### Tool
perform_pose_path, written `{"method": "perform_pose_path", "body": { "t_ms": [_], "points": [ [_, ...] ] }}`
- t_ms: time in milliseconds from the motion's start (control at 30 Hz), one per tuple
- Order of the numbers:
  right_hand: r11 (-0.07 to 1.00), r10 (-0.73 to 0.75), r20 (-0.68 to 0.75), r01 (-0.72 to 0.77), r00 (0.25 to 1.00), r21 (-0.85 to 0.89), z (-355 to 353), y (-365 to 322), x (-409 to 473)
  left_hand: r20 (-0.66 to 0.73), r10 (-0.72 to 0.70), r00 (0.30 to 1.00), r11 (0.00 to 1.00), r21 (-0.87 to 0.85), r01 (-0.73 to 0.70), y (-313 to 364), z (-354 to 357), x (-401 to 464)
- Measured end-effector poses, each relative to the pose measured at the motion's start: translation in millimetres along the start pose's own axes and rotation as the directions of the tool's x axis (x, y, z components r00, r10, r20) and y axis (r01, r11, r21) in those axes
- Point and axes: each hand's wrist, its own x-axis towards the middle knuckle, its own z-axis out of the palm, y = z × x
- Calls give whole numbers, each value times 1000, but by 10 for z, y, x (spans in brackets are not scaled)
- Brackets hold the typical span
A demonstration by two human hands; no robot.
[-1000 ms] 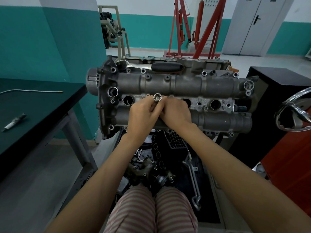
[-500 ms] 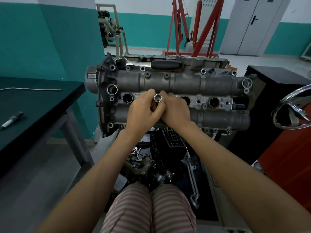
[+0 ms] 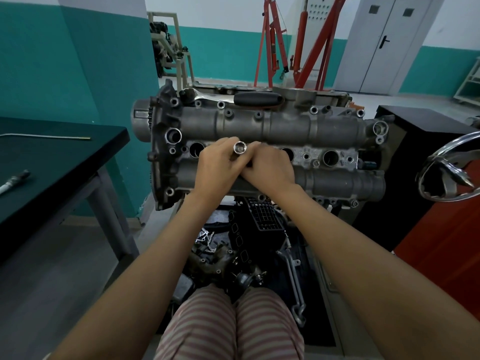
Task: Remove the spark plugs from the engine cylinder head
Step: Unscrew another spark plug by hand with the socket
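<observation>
Gripping socket [image 3: 239,148] with both hands: left hand [image 3: 217,169] wrapped round, right hand [image 3: 270,169] pinching; smooth steel, likely slippery, hold near rim.

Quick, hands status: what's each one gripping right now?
Left hand: fingers curled round the shiny chrome tubular socket, held over the grey metal cylinder head.
Right hand: fingers on the socket's lower part; its grip cannot be told.
</observation>
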Motion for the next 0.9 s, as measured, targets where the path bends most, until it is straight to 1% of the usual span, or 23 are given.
{"method": "perform_pose_path", "body": {
  "t_ms": [133,267,433,633,767,900],
  "points": [
    [999,17,3,-16,1000,-31,0,-1,-7,-23,-13,1000,1000,19,13,25,-4,-52],
    [999,9,19,-8,1000,-51,12,11,-8,17,-46,999,997,60,45,22,-7,-69],
    [997,-8,-5,8,1000,-79,39,26,-2,53,-86,995,993,90,81,47,16,-79],
    [998,-8,-59,5,998,-60,48,16,-17,49,-56,997,983,176,46,8,44,-69],
    [999,-18,-61,15,998,-46,43,7,-19,-18,-60,998,990,124,62,14,52,-55],
    [999,-20,-55,18,998,-35,26,27,-19,-58,-37,998,996,75,41,71,47,-67]
  ]
}}
